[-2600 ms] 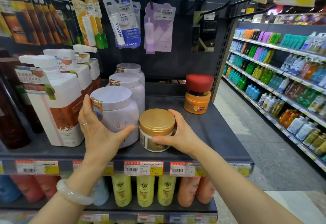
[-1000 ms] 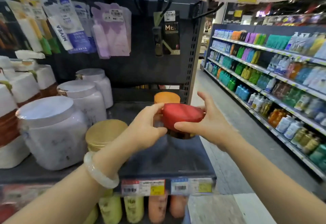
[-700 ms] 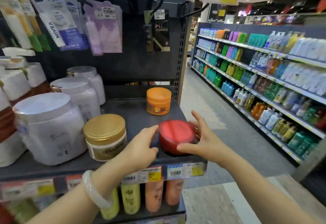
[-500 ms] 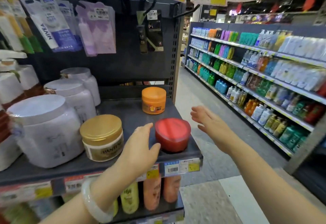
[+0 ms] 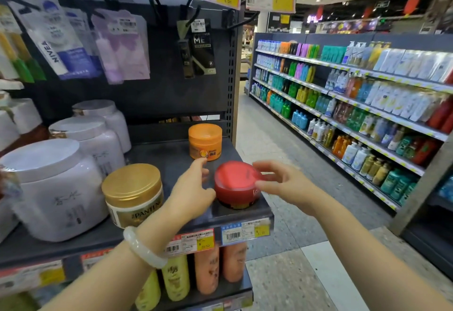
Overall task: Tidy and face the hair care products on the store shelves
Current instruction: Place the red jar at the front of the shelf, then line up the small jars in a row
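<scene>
Red plastic is what is being handled: a squat red jar (image 5: 236, 184) stands at the front corner of the shelf (image 5: 171, 161), between the two hands. It is flanked by the left hand (image 5: 193, 189), whose thumb lies against its near side while the straight fingers reach past it toward the orange jar (image 5: 205, 141) behind. From the other side it is approached by the right hand (image 5: 285, 184), whose spread fingertips are laid on the lid's rim (whether they truly pinch it cannot be told through the motion blur). Beyond the left wrist, away from the fingers, the gold-lidded jar (image 5: 133, 194) and a big white tub (image 5: 52, 188) are seen.

The jar is judged light and rigid, with a smooth, probably slippery lid and wall. It would best be taken by the wall, low down, from both sides, and turned until the label faces out; care is called for, since the shelf edge lies just beside it.
</scene>
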Tool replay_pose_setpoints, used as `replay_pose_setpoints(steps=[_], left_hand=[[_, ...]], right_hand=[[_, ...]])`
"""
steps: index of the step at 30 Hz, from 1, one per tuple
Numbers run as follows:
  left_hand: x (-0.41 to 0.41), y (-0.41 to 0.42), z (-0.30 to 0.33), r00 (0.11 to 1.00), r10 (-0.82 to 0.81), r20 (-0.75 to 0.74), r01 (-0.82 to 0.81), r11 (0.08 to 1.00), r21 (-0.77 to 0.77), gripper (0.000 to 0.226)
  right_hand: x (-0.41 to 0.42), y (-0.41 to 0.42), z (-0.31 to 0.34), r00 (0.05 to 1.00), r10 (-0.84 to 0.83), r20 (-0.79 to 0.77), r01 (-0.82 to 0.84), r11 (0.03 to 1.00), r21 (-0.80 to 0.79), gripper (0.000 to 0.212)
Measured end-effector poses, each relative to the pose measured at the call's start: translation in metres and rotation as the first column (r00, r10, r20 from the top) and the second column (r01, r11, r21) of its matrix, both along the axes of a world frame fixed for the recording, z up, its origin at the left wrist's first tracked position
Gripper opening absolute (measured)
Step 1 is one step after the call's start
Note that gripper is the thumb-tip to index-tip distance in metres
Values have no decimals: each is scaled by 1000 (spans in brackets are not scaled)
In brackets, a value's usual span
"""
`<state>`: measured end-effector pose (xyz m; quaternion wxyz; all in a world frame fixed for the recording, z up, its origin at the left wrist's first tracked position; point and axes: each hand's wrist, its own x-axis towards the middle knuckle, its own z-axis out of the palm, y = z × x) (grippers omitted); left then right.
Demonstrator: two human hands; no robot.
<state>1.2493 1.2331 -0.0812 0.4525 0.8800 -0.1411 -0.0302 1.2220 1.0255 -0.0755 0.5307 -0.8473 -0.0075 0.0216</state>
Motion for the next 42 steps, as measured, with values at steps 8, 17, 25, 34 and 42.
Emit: replay_pose_setpoints(steps=[8,17,25,34,42], left_hand=[[-11,-10,-4,997,-77,26,76,996,45,77],[-2,0,3,997,-74,-38,75,997,26,76],[17,25,30,974,54,219,-97,977,191,57],[22,70,36,937,214,275,-339,746,573,63],[25,76,21,915,265,304,-392,761,516,60]], right_hand=[[6,1,1,998,14,60,0,975,-222,46],[23,-5,23,999,38,13,-30,924,-381,39],[101,38,37,970,117,215,-4,885,-465,52],[194,81,46,996,82,20,-67,909,-411,90],[197,101,39,1000,10,19,3,809,-587,95]])
